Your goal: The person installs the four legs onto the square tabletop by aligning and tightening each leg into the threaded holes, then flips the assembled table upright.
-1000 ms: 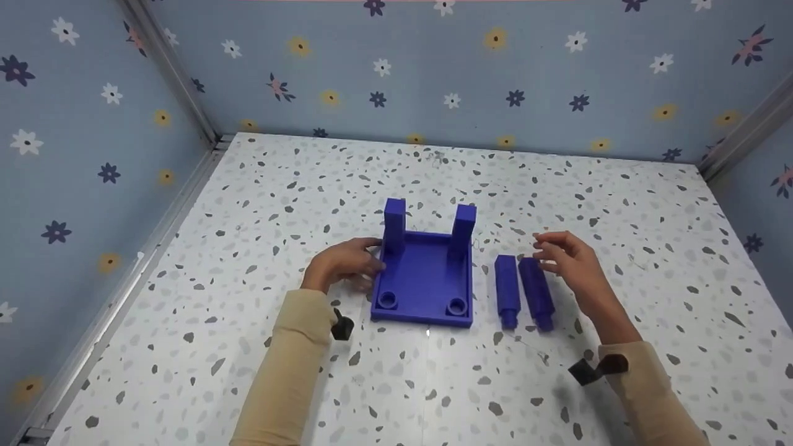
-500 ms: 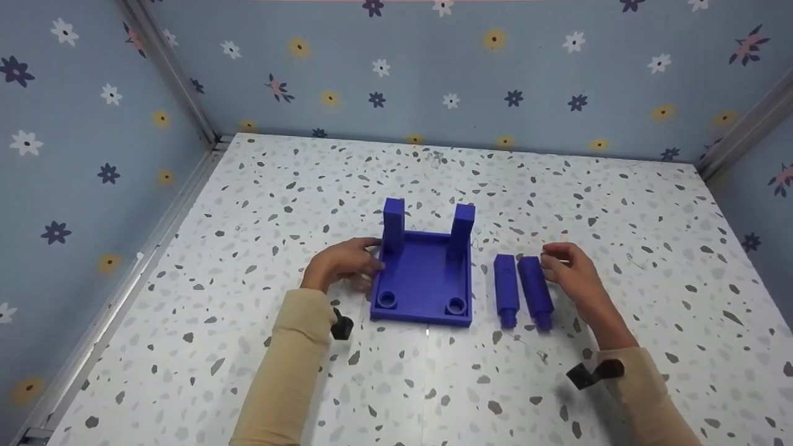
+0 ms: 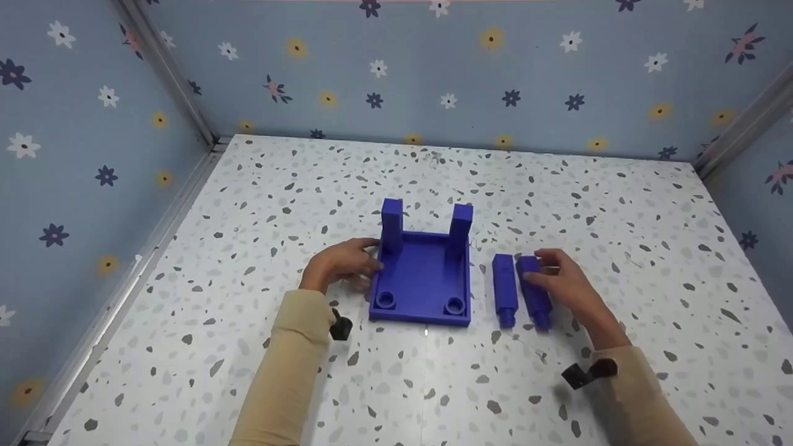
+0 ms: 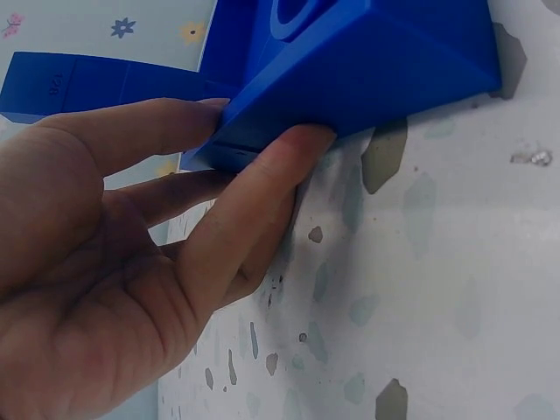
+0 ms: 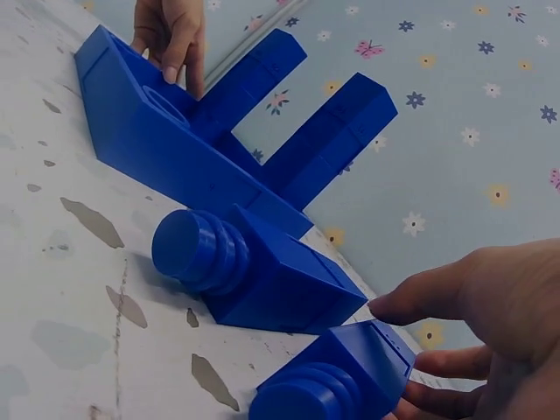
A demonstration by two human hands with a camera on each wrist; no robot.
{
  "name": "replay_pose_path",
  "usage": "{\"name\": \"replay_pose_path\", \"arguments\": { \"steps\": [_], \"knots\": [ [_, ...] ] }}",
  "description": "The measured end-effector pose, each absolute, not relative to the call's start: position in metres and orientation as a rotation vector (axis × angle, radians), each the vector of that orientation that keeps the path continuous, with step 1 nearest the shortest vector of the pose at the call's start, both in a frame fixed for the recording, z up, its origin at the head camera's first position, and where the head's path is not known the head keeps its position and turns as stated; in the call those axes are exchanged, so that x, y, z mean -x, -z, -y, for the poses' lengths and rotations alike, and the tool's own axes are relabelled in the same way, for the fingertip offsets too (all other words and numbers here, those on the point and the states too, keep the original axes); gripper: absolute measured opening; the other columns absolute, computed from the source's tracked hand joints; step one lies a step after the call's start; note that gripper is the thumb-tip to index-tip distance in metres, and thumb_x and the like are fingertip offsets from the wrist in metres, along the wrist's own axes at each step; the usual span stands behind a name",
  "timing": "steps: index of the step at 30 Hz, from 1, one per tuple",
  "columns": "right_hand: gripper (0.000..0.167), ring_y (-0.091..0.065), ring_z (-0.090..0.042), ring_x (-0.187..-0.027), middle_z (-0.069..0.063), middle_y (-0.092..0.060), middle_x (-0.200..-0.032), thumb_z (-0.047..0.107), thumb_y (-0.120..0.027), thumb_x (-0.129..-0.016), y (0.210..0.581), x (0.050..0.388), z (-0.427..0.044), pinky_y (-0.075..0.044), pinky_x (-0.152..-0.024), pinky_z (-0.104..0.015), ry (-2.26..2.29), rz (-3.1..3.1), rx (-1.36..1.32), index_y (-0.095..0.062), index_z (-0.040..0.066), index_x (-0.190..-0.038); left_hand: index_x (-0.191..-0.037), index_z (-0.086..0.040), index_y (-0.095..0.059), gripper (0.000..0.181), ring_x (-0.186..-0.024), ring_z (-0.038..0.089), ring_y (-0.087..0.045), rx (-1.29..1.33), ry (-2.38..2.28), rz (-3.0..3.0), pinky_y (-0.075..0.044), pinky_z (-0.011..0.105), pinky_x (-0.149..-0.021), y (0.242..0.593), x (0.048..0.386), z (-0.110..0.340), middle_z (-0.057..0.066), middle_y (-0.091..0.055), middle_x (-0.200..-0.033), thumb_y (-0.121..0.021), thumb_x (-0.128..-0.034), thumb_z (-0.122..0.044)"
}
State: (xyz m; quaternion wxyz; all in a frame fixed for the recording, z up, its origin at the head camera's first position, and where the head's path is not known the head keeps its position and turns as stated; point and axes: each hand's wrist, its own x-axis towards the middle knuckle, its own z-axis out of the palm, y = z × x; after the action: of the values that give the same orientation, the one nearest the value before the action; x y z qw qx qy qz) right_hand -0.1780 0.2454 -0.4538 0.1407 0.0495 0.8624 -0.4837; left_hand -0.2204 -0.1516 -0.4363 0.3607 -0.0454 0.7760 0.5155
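A blue square tray-like base (image 3: 427, 279) lies on the table, with two square legs (image 3: 392, 226) upright at its far corners and two round sockets (image 3: 386, 300) at its near corners. My left hand (image 3: 344, 266) touches the base's left side wall with relaxed fingers; in the left wrist view the fingertips (image 4: 302, 144) rest against that blue wall (image 4: 385, 70). Two loose blue legs lie right of the base, threaded ends toward me. The right hand (image 3: 567, 282) pinches the far part of the outer leg (image 3: 538, 300), beside the inner leg (image 3: 505, 285).
The speckled white table (image 3: 297, 186) carries all the parts. Flowered blue panels (image 3: 433, 74) stand behind it and at both sides, joined by metal corner posts. A black wrist device (image 3: 341, 326) sits at the left sleeve, another (image 3: 582, 375) at the right.
My right hand first drew back slightly toward me, then came left onto the outer loose leg, with thumb and fingers around its far part. The left hand and base have stayed put.
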Motion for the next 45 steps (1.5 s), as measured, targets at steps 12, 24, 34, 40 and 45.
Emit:
{"name": "replay_pose_path", "arguments": {
  "steps": [12, 24, 34, 40, 45],
  "knots": [
    [0.061, -0.042, -0.039, -0.129, -0.023, -0.042, -0.14, 0.025, -0.063, -0.089, 0.449, 0.18, -0.241, -0.038, -0.107, -0.051, 1.281, -2.562, -0.125, -0.039, 0.003, -0.141, -0.152, -0.016, -0.027, 0.069, -0.08, 0.013, -0.059, 0.12, -1.342, -1.994, -0.056, 0.025, -0.067, 0.437, 0.22, 0.152, 0.004, -0.055, -0.088, -0.058, -0.0907, -0.005],
    [0.058, -0.053, -0.022, -0.113, -0.02, -0.047, -0.136, 0.031, -0.058, -0.093, 0.449, 0.186, -0.257, -0.05, -0.09, -0.028, 1.454, -2.404, -0.281, -0.043, 0.0, -0.14, -0.153, -0.015, -0.023, 0.072, -0.084, 0.014, -0.062, 0.101, -1.328, -2.007, -0.055, 0.024, -0.063, 0.436, 0.219, 0.152, 0.01, -0.062, -0.104, -0.058, -0.0905, -0.006],
    [0.062, -0.059, -0.006, -0.101, -0.006, -0.053, -0.125, 0.034, -0.063, -0.092, 0.444, 0.184, -0.259, -0.054, -0.085, -0.023, 1.728, -2.197, -0.239, -0.043, 0.0, -0.139, -0.152, -0.015, -0.024, 0.072, -0.081, 0.013, -0.061, 0.077, -1.323, -2.016, -0.052, 0.022, -0.06, 0.438, 0.22, 0.153, 0.011, -0.061, -0.109, -0.058, -0.0899, -0.005],
    [0.059, -0.058, -0.008, -0.104, 0.004, -0.056, -0.115, 0.032, -0.066, -0.09, 0.429, 0.181, -0.249, -0.055, -0.085, -0.026, 1.867, -2.128, -0.128, -0.045, -0.001, -0.134, -0.152, -0.016, -0.025, 0.071, -0.084, 0.015, -0.062, 0.084, -1.323, -2.016, -0.054, 0.022, -0.061, 0.438, 0.219, 0.154, 0.013, -0.061, -0.114, -0.058, -0.0903, -0.005],
    [0.055, -0.056, -0.01, -0.106, 0.002, -0.055, -0.117, 0.029, -0.068, -0.089, 0.416, 0.177, -0.236, -0.056, -0.084, -0.027, 1.942, -2.11, -0.095, -0.048, 0.001, -0.132, -0.152, -0.016, -0.024, 0.071, -0.086, 0.015, -0.062, 0.08, -1.318, -2.021, -0.054, 0.023, -0.062, 0.438, 0.219, 0.154, 0.014, -0.06, -0.115, -0.058, -0.0906, -0.006]
  ]
}}
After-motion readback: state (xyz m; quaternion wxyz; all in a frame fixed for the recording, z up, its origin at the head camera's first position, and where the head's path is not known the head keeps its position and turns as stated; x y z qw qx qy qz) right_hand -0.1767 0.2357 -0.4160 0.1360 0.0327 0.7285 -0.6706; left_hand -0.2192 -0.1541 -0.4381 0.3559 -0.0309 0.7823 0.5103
